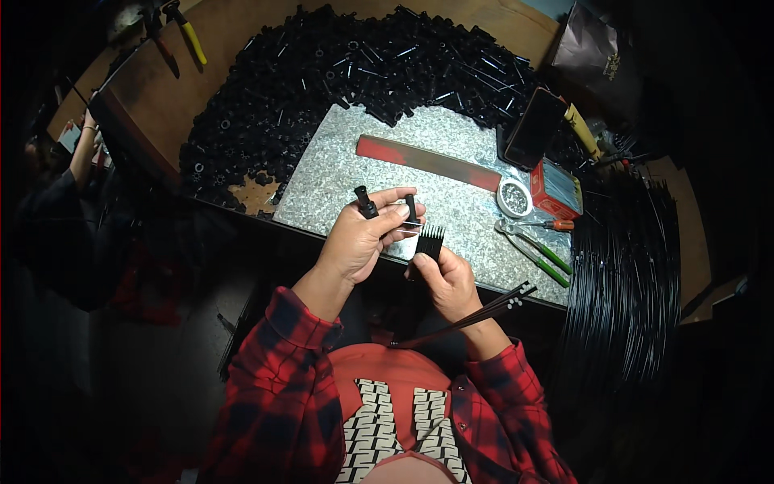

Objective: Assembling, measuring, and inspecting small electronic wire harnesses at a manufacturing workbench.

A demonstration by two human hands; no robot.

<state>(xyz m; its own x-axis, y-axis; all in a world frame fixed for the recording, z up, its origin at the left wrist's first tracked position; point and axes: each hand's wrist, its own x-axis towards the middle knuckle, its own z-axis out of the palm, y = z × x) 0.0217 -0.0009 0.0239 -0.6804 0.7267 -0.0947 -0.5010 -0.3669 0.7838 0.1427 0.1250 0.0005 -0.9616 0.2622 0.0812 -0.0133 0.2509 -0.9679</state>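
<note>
My left hand (pixel 349 244) is closed around small black cylindrical parts. One black stepped tube (pixel 366 203) sticks up by the thumb, and a plain black cylinder (pixel 410 209) stands between the fingers. My right hand (pixel 448 282) pinches a black comb-like piece (pixel 430 242) whose thin pale teeth point up toward the left hand. A thin shiny pin (pixel 409 225) spans the small gap between the two hands. Several dark thin rods with pale tips (pixel 492 308) run past my right wrist; whether the hand holds them I cannot tell.
A large heap of black parts (pixel 322 73) covers the back of the table. On the speckled board (pixel 322 177) lie a red-brown bar (pixel 427 161), a white round dish (pixel 513 198), green-handled pliers (pixel 536 254), a small box (pixel 556 189) and a phone (pixel 534 127). Long black rods (pixel 625 282) hang at right.
</note>
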